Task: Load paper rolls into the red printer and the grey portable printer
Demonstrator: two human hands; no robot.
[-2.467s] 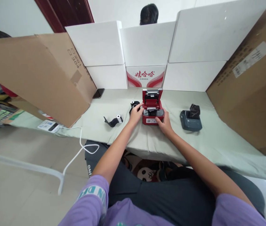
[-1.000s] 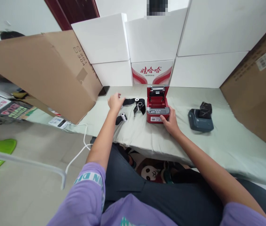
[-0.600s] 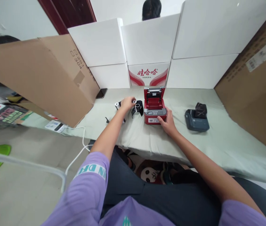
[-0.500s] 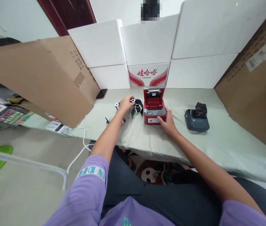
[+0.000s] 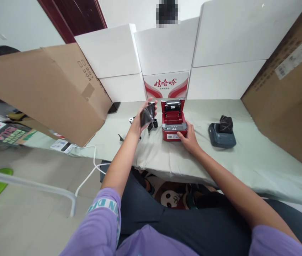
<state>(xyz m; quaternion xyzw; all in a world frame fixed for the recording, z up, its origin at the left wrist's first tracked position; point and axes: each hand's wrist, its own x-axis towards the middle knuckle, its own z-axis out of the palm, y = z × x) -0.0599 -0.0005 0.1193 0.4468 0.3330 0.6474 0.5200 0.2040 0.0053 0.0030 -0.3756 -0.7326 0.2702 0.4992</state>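
Observation:
My left hand (image 5: pixel 139 119) is turned palm up, its fingers curled round a black paper roll (image 5: pixel 147 115) with a white end, lifted above the table. Beneath it another small black paper roll (image 5: pixel 155 123) stands on the cloth. A roll with a white end (image 5: pixel 131 120) shows partly behind my left wrist, and a black strip (image 5: pixel 121 138) pokes out beside the forearm. My right hand (image 5: pixel 189 138) grips the right front corner of a small red label printer (image 5: pixel 168 136). The printer's lid stands raised, showing a roller, and its red bay holds no roll that I can see.
A dark grey printer (image 5: pixel 221 139) with black paper sticking out sits to the right. A phone (image 5: pixel 114 107) lies at the back left. White boxes (image 5: pixel 167 49) and brown cartons (image 5: pixel 70 92) wall in the table. A white cable (image 5: pixel 95 156) hangs off the left edge.
My left hand has left the printer, where black paper showed inside, and reached among the rolls. It now holds one up, palm turned upward. My right hand stays on the red printer.

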